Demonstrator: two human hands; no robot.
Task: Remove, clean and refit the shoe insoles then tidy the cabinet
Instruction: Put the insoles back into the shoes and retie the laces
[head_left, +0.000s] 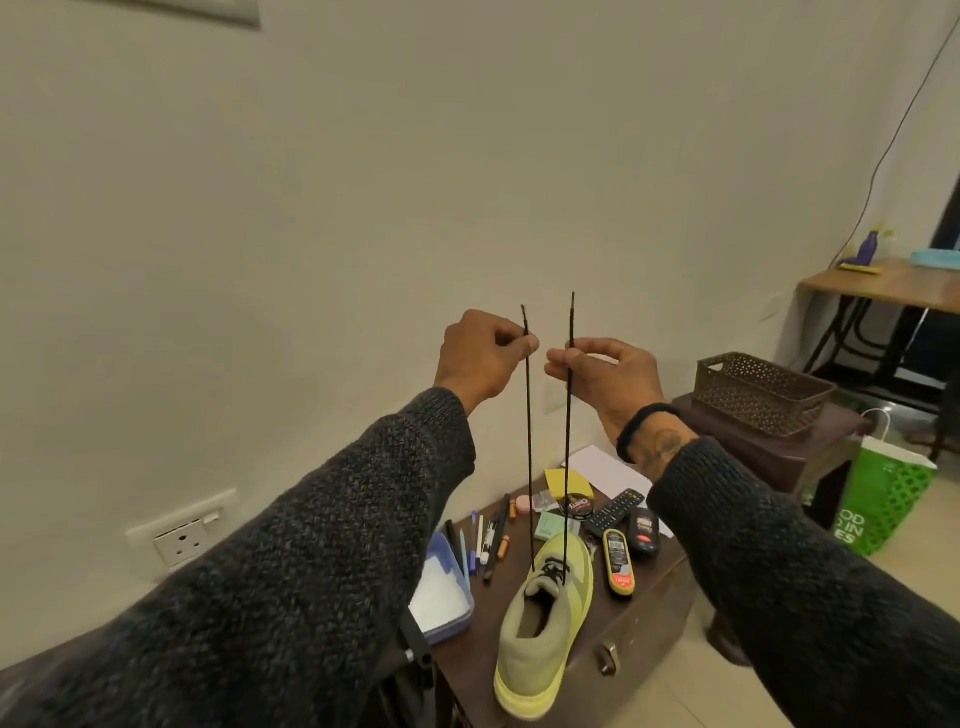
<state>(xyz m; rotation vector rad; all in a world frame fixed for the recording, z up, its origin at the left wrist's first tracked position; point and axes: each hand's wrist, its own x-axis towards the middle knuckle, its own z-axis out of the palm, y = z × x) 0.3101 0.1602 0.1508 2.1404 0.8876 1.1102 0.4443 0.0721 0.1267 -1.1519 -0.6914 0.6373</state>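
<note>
A yellow-green shoe (545, 629) stands on the dark wooden cabinet top (649, 608), toe pointing away from me. Its black lace (530, 441) runs up from the eyelets in two taut strands. My left hand (480, 358) pinches the left strand near its tip, high above the shoe. My right hand (605, 374) pinches the right strand at about the same height. Both lace tips stick up past my fingers. The inside of the shoe is in shadow, so the insole cannot be made out.
Around the shoe lie several pens (485, 540), a remote (615, 512), a polish tin (575, 506), a yellow sponge (569, 483), a shoe brush (619, 564) and a blue tub (441, 592). A brown basket (761, 395) sits on a stool; a green bag (883, 493) stands beside it.
</note>
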